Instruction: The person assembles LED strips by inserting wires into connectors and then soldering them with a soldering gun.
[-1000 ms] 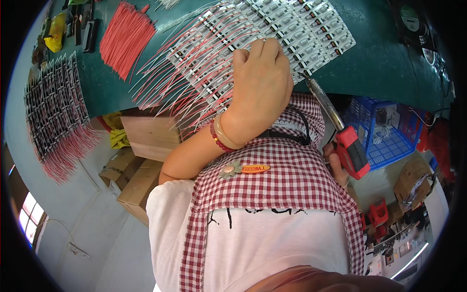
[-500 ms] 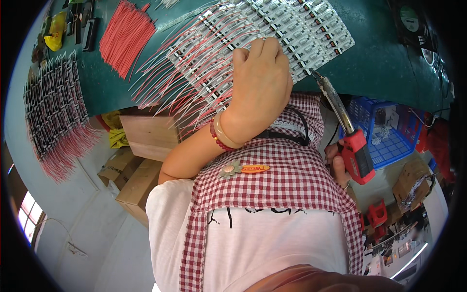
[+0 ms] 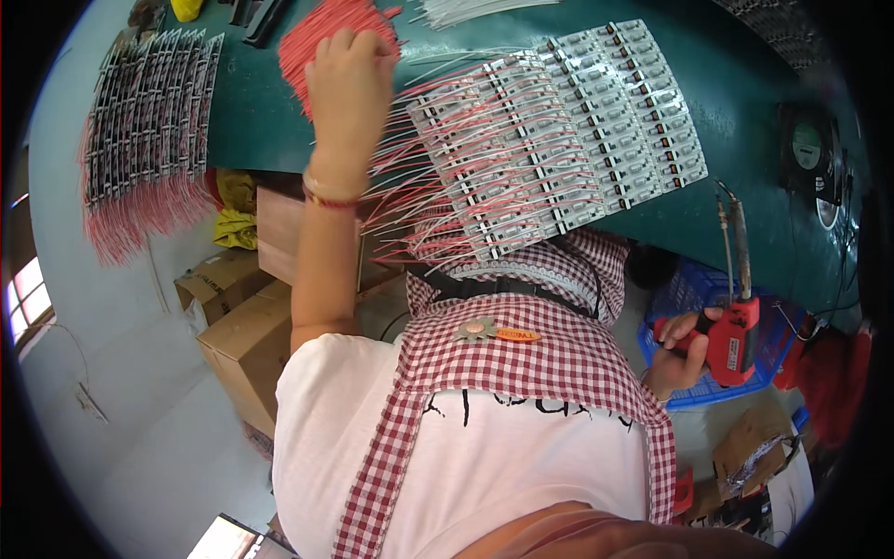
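Observation:
My left hand (image 3: pixel 350 93) is over a bundle of cut red wires (image 3: pixel 312 37) at the back left of the bench. Its fingers are curled together, and the fingertips are hidden, so any wire in them cannot be made out. My right hand (image 3: pixel 687 359) grips a red soldering gun (image 3: pixel 736 340) by its handle, its metal tip pointing up beside the bench edge. Between the hands lie pale circuit board panels (image 3: pixel 568 130) in rows of small units. Red and white wires (image 3: pixel 419 177) fan out from their left side, several over the front edge.
White wires (image 3: pixel 475 9) lie at the back of the green bench (image 3: pixel 251 121). Stacked wired strips (image 3: pixel 149 130) stand at the left. A dark round-faced device (image 3: pixel 808 149) is at the right. Below are a blue basket (image 3: pixel 689 289) and cardboard boxes (image 3: pixel 247 340).
My left hand has left the panels and moved left to the red wires. My right hand has drawn the soldering gun away from the panels, turning it more upright. The view has shifted.

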The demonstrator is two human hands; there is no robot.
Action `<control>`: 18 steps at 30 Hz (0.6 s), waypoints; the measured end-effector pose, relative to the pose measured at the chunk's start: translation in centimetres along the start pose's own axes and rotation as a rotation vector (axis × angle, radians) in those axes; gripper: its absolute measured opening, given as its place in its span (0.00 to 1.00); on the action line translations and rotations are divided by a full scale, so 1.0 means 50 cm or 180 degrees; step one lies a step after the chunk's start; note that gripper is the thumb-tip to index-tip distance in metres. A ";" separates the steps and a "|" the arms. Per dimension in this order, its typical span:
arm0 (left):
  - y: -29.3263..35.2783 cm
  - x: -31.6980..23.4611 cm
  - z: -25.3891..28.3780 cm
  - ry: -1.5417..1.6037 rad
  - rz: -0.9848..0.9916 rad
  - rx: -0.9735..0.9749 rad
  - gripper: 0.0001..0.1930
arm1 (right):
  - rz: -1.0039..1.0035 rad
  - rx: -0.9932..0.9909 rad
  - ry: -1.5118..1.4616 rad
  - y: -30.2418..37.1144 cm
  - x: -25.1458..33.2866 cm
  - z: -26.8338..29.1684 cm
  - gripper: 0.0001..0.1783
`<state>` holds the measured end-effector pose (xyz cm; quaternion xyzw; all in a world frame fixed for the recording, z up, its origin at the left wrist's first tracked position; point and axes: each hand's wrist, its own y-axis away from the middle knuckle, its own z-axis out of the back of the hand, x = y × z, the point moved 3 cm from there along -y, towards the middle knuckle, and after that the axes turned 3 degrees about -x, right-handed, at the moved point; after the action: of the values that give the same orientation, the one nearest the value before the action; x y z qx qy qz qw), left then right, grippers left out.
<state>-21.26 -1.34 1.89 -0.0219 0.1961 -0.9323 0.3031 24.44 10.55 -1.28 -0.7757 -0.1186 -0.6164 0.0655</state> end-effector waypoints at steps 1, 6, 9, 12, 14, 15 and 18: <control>0.008 0.045 -0.017 -0.0197 0.0106 0.0187 0.05 | 0.0074 0.0026 0.0027 -0.014 0.004 0.001 0.23; 0.011 0.066 -0.063 0.0119 0.0153 0.0307 0.06 | 0.0374 -0.0162 0.0056 -0.024 0.039 0.027 0.21; 0.013 0.072 -0.060 0.0101 -0.0087 0.0046 0.06 | 0.0631 0.0002 -0.0327 -0.030 0.052 0.081 0.20; 0.029 0.083 -0.045 0.0036 -0.0107 0.0118 0.05 | 0.1073 -0.0376 -0.0161 -0.086 0.088 0.118 0.20; 0.053 0.096 -0.036 0.0017 -0.0107 0.0207 0.04 | 0.1397 -0.0557 -0.0018 -0.128 0.138 0.136 0.19; 0.051 0.094 -0.034 0.0120 -0.0048 0.0278 0.04 | 0.1509 -0.0685 0.0019 -0.147 0.162 0.147 0.19; 0.041 0.084 -0.047 0.0172 -0.0068 0.0326 0.04 | 0.1805 -0.0985 0.0036 -0.200 0.188 0.178 0.17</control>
<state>-23.91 -4.44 -1.38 0.0167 0.1560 -0.9446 0.2884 32.13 23.35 5.35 -0.7751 0.1978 -0.5887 0.1166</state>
